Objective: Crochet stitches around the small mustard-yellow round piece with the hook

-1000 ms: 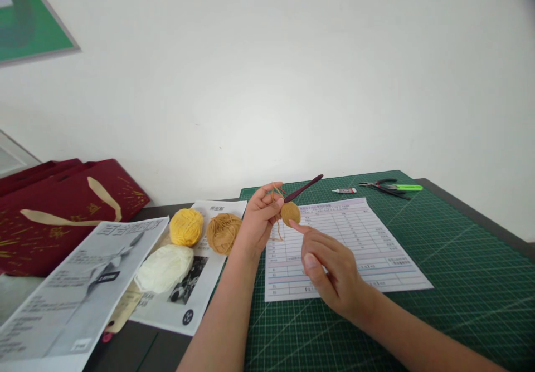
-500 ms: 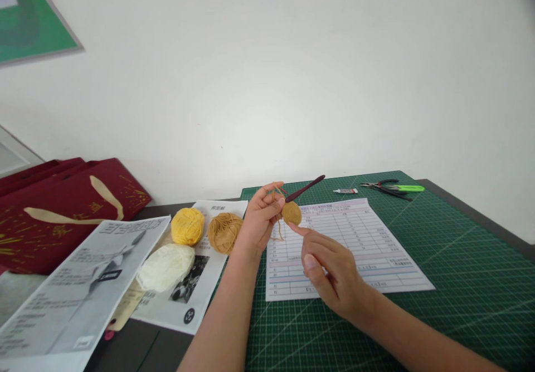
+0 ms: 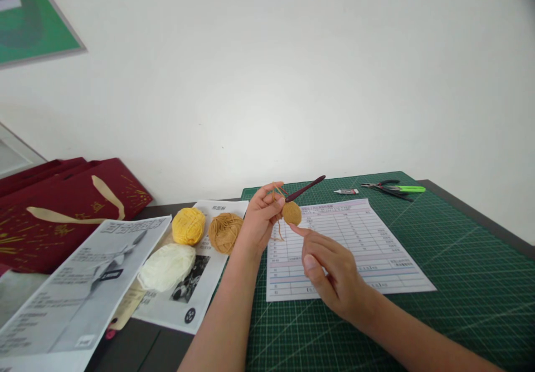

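Fingers (image 3: 273,210) (left) pinched on tan disc (image 3: 292,214)

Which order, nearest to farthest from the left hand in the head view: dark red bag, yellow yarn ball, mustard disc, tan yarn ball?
1. Mustard disc, at the left hand.
2. Tan yarn ball, just left.
3. Yellow yarn ball, farther left.
4. Dark red bag, far left.

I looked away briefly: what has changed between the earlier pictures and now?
Nothing was taken up or let go; the whole view drifted slightly right, probably the camera turning. The left hand still holds the tan disc and dark hook, the right hand still points at the disc's lower edge, and the yarn balls stayed put.
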### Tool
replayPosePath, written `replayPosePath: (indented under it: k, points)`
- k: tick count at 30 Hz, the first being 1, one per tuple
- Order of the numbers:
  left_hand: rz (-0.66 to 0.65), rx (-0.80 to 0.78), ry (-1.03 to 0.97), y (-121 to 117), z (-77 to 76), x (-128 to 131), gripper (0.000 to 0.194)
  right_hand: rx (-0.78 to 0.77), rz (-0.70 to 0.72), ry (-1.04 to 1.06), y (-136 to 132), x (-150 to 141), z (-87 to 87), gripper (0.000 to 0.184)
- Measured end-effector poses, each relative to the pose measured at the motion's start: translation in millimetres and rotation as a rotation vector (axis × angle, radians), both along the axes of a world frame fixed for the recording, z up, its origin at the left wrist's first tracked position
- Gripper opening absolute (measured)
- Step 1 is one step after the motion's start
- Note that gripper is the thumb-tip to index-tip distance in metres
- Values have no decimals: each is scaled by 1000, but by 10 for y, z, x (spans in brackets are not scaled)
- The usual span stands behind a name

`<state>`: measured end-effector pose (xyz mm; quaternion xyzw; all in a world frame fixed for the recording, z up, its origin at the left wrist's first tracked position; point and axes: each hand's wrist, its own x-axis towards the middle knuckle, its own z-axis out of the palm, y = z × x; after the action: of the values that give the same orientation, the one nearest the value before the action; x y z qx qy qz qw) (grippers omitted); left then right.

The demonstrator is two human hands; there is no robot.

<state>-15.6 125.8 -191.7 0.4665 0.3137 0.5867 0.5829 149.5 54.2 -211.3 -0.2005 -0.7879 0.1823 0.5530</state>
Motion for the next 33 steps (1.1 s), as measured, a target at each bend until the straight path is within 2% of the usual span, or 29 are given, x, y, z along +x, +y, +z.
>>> replayPosePath:
  k: [6,11,14,18,20,24,27,33]
  points:
    - [7,-8,-3,6,-3,5,26,-11,0,8,3,1,7,23]
    - [10,-9,-7,15,-12,-2,27,-82,-11,59,31,19,-25,24]
    - [8,-10,-4,29,-29,-19,27,-207,-108,167,115,63,-42,32]
    - [-3,-13,1,51,-66,-38,28,-479,-290,355,367,180,-115,42]
    - [-16,-20,4,60,-88,-44,28,-607,-323,441,524,248,-191,36]
    - [-41,-39,1,74,-127,-55,28,-821,-302,529,754,357,-321,27]
    - [-59,-51,-2,81,-146,-65,27,-899,-270,547,813,404,-316,28]
    - [-82,-68,-10,100,-175,-83,28,-923,-268,524,840,440,-239,29]
